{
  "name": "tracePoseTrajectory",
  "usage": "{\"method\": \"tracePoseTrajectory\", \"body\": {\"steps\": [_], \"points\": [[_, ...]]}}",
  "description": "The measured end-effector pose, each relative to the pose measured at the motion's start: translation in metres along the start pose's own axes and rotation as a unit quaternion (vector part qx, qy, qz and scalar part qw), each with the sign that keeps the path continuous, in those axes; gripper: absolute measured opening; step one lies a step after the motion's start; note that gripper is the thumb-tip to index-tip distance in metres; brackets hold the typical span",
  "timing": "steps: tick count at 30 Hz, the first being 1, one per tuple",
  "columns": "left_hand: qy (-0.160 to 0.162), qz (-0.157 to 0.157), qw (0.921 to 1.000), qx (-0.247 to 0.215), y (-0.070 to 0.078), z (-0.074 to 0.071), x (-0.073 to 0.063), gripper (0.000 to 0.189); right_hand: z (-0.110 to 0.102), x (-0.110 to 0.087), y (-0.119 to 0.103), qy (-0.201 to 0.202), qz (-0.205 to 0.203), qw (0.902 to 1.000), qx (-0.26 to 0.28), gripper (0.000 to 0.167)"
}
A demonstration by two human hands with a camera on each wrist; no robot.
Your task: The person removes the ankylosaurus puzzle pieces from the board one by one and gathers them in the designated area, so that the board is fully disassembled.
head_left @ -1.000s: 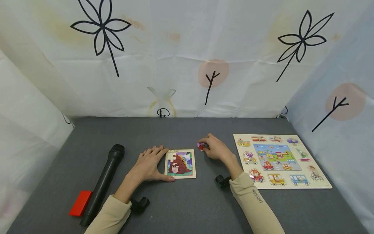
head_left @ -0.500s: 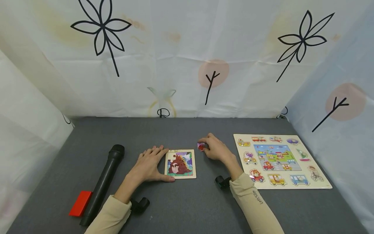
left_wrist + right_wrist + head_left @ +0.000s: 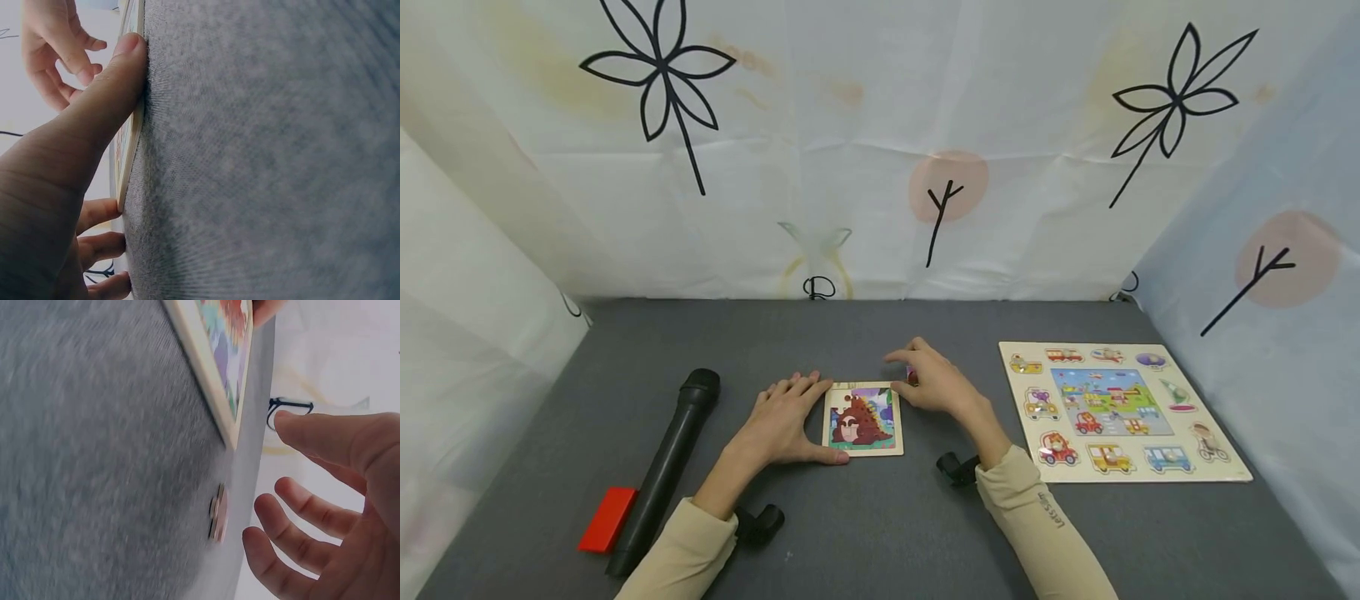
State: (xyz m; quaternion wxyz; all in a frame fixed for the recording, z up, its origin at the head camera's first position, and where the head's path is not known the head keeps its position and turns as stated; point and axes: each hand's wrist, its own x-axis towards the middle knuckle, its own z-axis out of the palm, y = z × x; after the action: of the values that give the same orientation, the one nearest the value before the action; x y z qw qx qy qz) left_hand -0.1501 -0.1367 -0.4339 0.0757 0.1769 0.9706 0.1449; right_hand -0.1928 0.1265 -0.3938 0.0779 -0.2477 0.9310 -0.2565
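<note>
Far left: one red block (image 3: 607,519), lying on the grey surface (image 3: 865,533) close against a black microphone (image 3: 662,479); we count neither in the work

Left of centre: one left hand (image 3: 785,422), fingers spread and straight, bracketing the left side of the framed puzzle (image 3: 865,425), thumb at the near edge, a finger at the far left corner; we judge this a steadying hold

Centre: the framed puzzle, flat on the surface, showing a brown spiny creature; its upper left part looks pale, perhaps an unfilled place, too small for us to be sure

Right of centre: loose pieces (image 3: 222,515), pinkish, on the surface off the frame's far right corner, apart from it; count uncertain

Over these: one right hand (image 3: 936,379), thumb and fingers apart, nothing between them; we take the step in hand to be choosing a piece, and the next move to call for a light pinch on one edge while the frame stays braced

Far right: one vehicle board (image 3: 1138,471), flat, untouched

View notes: right wrist shows the pieces lying clear of the fingers, where head shows only a sliver; left wrist shows the thumb against the frame's thin edge; head alone shows board and microphone
</note>
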Motion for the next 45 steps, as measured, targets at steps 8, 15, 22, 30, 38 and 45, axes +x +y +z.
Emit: {"method": "tracePoseTrajectory", "body": {"steps": [8, 15, 22, 30, 38, 45], "points": [[0.003, 0.002, 1.0, 0.002, 0.0, -0.001, 0.0, 0.115, 0.011, 0.005, -0.017, -0.03, -0.01, 0.9995, -0.003, 0.038], [0.005, 0.003, 1.0, 0.0, -0.001, 0.001, 0.0, 0.116, 0.023, 0.011, -0.03, -0.063, -0.038, 0.9973, 0.01, 0.037], [0.009, 0.002, 0.9999, -0.006, -0.001, 0.001, 0.0, 0.116, 0.033, 0.015, -0.035, -0.083, -0.02, 0.9963, -0.015, 0.037], [0.007, 0.0, 1.0, -0.003, -0.001, 0.0, 0.001, 0.116, 0.035, 0.014, -0.035, -0.087, -0.007, 0.9959, -0.025, 0.036], [0.007, 0.0, 1.0, -0.005, -0.001, 0.001, 0.001, 0.116, 0.035, 0.014, -0.035, -0.086, -0.008, 0.9959, -0.027, 0.033], [0.007, 0.0, 1.0, -0.004, -0.001, 0.002, 0.001, 0.117, 0.037, 0.014, -0.035, -0.084, -0.014, 0.9959, -0.031, 0.033]]}}
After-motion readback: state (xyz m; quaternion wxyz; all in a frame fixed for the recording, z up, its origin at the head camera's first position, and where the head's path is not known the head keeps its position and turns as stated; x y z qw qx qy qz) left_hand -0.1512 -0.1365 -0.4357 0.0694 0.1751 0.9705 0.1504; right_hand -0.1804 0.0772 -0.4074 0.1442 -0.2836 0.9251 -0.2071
